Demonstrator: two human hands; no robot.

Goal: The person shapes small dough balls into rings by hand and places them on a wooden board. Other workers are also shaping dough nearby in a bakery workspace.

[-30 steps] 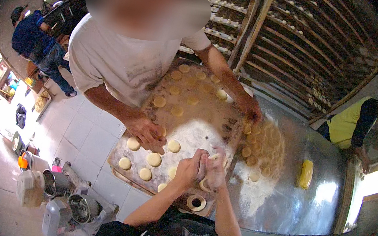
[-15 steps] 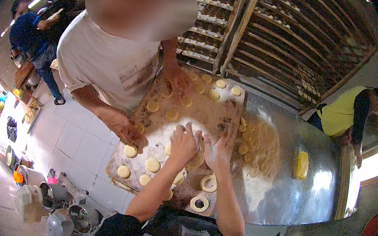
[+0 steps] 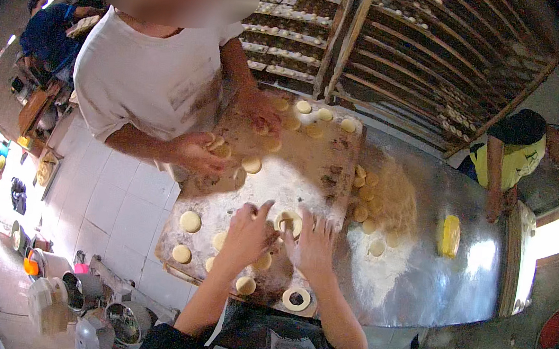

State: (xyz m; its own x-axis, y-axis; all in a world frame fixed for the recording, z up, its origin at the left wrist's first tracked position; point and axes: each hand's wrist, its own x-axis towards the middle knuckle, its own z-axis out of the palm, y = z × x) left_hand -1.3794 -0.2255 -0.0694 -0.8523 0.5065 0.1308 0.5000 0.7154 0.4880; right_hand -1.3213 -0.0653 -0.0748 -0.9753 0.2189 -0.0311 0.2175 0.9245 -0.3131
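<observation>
Touching pale round dough ring (image 3: 290, 215) with spread fingers (image 3: 319, 228) of right hand (image 3: 309, 246), perhaps to steady it; holding left hand (image 3: 249, 236) loosely parted, seemingly empty, at 8 o'clock. Laid on floured brown wooden board (image 3: 278, 188), likely against sticking.

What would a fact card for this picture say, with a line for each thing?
Left hand: fingers apart, beside a pale ring
Right hand: fingers apart, seems to touch that pale ring
Near the hands: pale dough rounds, a second ring with a dark middle
Work surface: floury board
On the metal table: yellow block
Co-worker across the board: white shirt
Behind: rack with small pale pieces
</observation>
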